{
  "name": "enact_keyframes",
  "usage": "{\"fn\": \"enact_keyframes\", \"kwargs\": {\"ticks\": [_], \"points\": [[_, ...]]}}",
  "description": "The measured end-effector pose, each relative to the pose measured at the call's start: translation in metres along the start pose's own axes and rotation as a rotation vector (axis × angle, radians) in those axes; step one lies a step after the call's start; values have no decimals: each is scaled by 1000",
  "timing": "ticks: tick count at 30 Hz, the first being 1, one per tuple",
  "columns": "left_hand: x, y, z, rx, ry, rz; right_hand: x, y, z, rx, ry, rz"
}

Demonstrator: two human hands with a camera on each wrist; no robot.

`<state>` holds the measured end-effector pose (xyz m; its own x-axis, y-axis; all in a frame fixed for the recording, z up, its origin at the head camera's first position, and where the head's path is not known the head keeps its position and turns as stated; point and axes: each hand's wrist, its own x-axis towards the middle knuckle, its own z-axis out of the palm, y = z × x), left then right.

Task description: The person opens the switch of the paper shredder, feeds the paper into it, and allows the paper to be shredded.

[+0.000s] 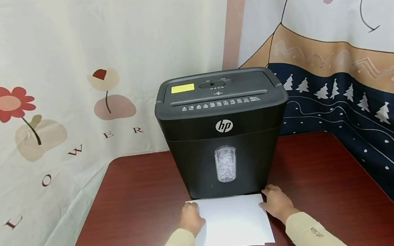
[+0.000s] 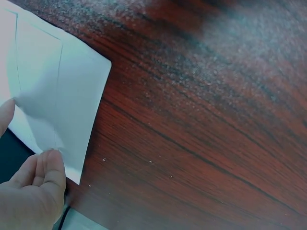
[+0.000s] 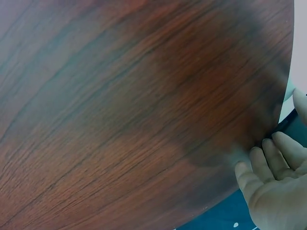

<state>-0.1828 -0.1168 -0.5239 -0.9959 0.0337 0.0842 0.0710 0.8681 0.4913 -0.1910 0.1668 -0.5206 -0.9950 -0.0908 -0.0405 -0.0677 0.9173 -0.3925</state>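
Observation:
Several white paper sheets [image 1: 232,222], overlapping with slightly uneven edges, lie in front of a black HP paper shredder [image 1: 197,163]. My left hand [image 1: 191,218] holds the sheets at their left edge near the shredder's base, with the thumb over the paper. In the left wrist view, the sheets [image 2: 79,100] fan a little, and the fingertips [image 2: 53,155] are at their edge. On the opposite side, my right hand [image 1: 278,202] grips the right edge near the far corner. Its fingers [image 3: 261,163] are bent beside the paper in the right wrist view.
The shredder stands upright on a reddish-brown wooden table [image 1: 139,201]. White shreds show through its small window [image 1: 226,164], and a feed slot runs across its top. A printed curtain [image 1: 64,45] hangs behind the table, with a dark-blue tree-patterned part at right.

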Motion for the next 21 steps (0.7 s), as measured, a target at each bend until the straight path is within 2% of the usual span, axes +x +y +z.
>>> {"fn": "enact_keyframes", "kwargs": {"ticks": [10, 21], "points": [[0, 1, 0, -5, -1, 8, 1, -3, 4, -10, -17, 0], [-1, 0, -1, -9, 6, 16, 5, -8, 7, 47, -14, 23]]}}
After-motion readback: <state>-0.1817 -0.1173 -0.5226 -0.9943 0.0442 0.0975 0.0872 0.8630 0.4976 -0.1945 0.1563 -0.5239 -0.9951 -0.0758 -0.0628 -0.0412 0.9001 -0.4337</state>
